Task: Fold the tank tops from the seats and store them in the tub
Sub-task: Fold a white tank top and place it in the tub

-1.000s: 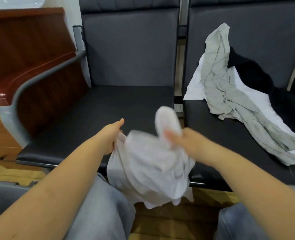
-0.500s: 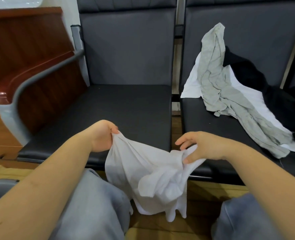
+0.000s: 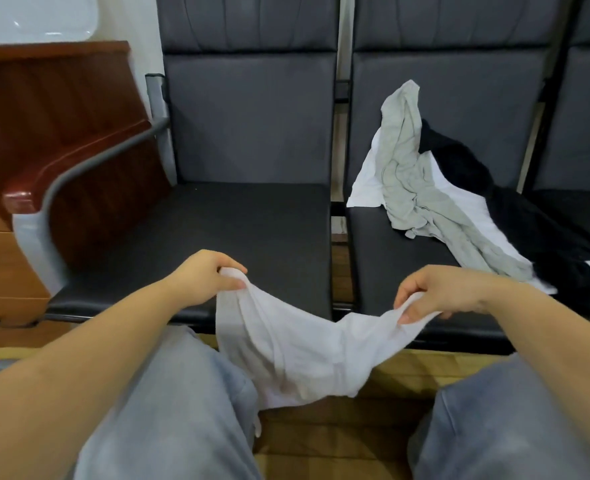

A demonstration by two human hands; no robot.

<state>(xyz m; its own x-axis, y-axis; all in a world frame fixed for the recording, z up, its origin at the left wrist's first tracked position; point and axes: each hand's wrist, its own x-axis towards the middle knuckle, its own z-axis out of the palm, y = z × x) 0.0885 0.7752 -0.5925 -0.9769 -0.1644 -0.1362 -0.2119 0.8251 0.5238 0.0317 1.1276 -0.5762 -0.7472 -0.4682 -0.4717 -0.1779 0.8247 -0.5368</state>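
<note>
Head view: my left hand [image 3: 206, 276] pinches one end of the white tank top [image 3: 297, 348], fingers curled round the bunched cloth. My right hand [image 3: 439, 292] grips the other end the same way. The hands are held apart; the top sags between them, over my knees, in front of the left seat [image 3: 238, 230]. On the right seat [image 3: 383, 251] lie a grey top [image 3: 411, 188], a white one [image 3: 366, 181] and a black one [image 3: 466, 164], heaped together.
</note>
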